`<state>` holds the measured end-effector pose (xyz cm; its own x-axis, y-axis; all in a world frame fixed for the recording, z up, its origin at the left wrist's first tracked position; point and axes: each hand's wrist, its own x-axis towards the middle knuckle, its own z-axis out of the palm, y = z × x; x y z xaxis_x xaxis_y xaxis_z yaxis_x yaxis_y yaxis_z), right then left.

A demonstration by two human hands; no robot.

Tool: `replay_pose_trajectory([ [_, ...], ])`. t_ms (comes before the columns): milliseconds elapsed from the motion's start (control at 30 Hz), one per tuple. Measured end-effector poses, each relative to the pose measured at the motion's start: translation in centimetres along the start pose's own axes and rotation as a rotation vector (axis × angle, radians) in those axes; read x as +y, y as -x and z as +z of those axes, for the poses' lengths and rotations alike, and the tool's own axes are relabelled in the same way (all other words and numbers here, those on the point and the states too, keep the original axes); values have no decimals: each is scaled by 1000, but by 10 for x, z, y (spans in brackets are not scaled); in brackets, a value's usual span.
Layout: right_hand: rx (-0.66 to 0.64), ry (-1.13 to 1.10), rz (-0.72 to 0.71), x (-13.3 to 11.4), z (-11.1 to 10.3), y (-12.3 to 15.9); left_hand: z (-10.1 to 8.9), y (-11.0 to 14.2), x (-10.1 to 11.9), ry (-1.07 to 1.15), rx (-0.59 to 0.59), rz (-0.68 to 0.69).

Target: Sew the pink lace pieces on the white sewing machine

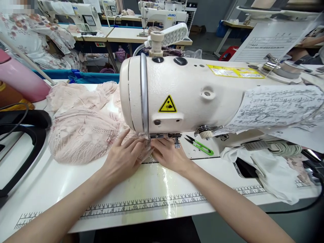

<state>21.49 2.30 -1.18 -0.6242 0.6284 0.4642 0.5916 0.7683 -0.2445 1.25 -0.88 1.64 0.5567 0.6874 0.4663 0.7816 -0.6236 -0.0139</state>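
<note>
Centrally in frame, left hand (124,153) splayed on pink lace (82,138), right hand (173,155) alongside, grips indiscernible; straying beneath sewing-machine head (162,91) risks pricking.

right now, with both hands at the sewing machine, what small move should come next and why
I'd probably ease the pale pink lace a little way under the sewing machine head: the left hand lies on the lace, the right hand is close beside, and the bulk is bunched to the left. The needle is hidden, so a small feed seems safest.
</note>
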Motion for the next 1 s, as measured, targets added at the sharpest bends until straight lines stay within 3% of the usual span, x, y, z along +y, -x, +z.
replay_pose_trajectory([
  [100, -46, -107, -17, -1, 0, 1, -4, 2, -1, 40, 20, -30],
  [233, -16, -192, -83, -4, -5, 5, -6, 5, -5, 62, 7, 71],
  [333, 48, -253, -176, -5, -8, 6, -5, 6, -7, 59, 65, 137],
  [533, 112, -208, -328, -6, -15, 1, -7, 3, -5, 21, 110, 207],
  [700, 81, -181, -358, -4, -18, 2, -7, 3, -5, -14, 130, 266],
  [867, 81, -172, -369, -3, -18, 4, -6, 7, -5, 22, 85, 310],
  [1000, 56, -136, -364, -2, -18, 7, -1, 9, -5, 116, -50, 251],
])
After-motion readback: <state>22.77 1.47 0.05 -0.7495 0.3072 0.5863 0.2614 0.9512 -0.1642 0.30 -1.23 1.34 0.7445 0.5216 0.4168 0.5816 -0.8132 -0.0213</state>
